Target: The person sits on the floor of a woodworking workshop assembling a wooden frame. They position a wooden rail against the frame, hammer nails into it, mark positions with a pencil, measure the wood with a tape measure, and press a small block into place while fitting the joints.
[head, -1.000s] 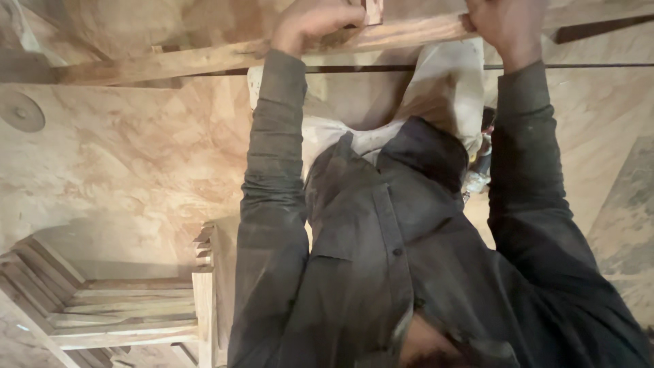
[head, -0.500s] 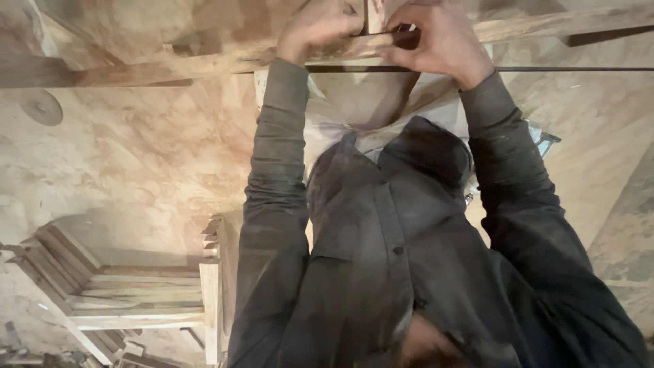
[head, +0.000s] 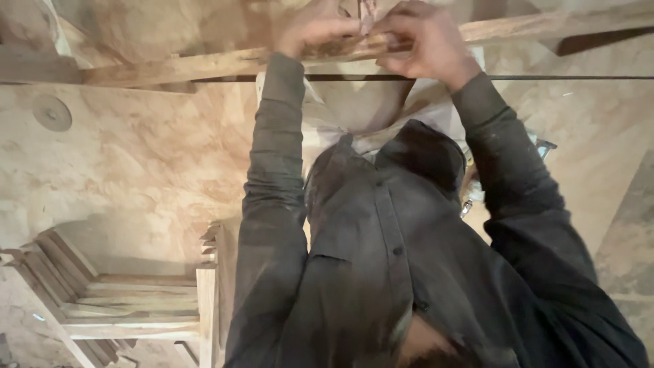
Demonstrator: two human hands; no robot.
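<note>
Head view: both arms stretch forward; left hand (head: 317, 31) and right hand (head: 422, 41) curl fingers around a wooden strip (head: 204, 66), pinching a small upright piece (head: 366, 13).

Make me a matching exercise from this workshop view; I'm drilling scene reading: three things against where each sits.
Things:
1. long wooden strip
2. round disc
3. stacked wooden frame

Places:
A. lower left corner
B. across the top, under both hands: left hand, right hand
C. upper left, on the plywood sheet

Pairs: 1-B, 2-C, 3-A
</note>
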